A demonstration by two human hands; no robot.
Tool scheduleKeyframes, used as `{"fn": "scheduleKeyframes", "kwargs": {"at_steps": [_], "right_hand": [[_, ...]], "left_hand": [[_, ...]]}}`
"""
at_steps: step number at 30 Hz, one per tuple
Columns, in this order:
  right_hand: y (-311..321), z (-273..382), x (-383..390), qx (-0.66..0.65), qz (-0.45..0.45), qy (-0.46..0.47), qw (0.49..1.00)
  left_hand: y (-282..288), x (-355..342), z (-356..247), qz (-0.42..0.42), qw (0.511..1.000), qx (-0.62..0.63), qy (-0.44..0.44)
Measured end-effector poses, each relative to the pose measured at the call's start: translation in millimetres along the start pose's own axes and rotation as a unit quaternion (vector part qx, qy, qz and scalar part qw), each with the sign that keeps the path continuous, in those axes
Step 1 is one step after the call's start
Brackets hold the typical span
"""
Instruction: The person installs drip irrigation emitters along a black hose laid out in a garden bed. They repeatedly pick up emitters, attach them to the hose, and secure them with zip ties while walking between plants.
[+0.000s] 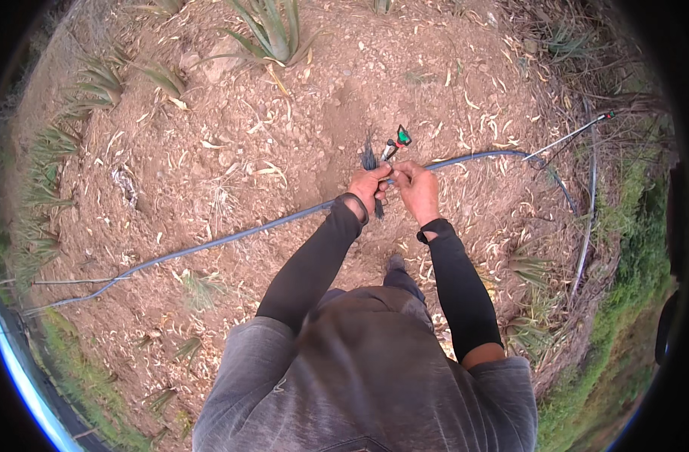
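My left hand (367, 188) is closed around a bundle of thin dark strands (370, 158), which look like cut wire ties. Their ends stick out above and below the fist. My right hand (418, 194) is close beside it with fingertips pinched together; anything between them is too small to make out. A blue-grey hose (224, 239) runs across the ground and passes at my hands, where the fingers cover part of it. Just beyond the fingertips a small sprinkler head (403, 136), green and black with a red part, tops a short pale stem.
Dry leaf litter covers brown soil. An aloe-like plant (279, 38) grows ahead, and several more line the left side. At the right, a thin rod (566, 138) with a small red-and-green tip leans near another pipe (588, 226). My shoe (396, 262) stands behind the hose.
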State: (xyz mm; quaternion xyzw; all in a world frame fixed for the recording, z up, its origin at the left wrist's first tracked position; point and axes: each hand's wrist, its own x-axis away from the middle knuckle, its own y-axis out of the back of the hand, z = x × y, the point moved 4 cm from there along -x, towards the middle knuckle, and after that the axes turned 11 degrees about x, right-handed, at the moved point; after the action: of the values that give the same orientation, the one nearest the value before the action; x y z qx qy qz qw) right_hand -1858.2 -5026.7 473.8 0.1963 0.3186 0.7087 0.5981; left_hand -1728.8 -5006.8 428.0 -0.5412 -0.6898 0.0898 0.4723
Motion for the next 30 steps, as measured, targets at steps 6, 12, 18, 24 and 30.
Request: {"fn": "scheduleKeyframes", "kwargs": {"at_steps": [6,12,18,24,30], "right_hand": [[19.5,18.2,-3.6,0.168,-0.006,0.051,0.984],[11.9,1.3,-10.4,0.104,-0.032,0.159,0.981],[14.6,-19.8,-32.7,0.019,0.024,0.096,0.995],[-23.0,-51.1,-42.0,-0.394,0.072,-0.115,0.909],[-43.7,-53.5,-22.6,-0.625,0.077,-0.199,0.751]], "left_hand": [[-3.7,4.7,-24.2,-0.027,0.991,-0.122,-0.043],[-9.2,-0.2,-43.5,-0.001,0.984,-0.175,-0.018],[-10.9,-12.3,-62.9,0.002,0.959,-0.280,-0.031],[-17.5,-15.6,-65.5,-0.003,0.956,-0.276,-0.099],[-20.5,-13.1,-63.0,-0.001,0.977,-0.215,-0.001]]}}
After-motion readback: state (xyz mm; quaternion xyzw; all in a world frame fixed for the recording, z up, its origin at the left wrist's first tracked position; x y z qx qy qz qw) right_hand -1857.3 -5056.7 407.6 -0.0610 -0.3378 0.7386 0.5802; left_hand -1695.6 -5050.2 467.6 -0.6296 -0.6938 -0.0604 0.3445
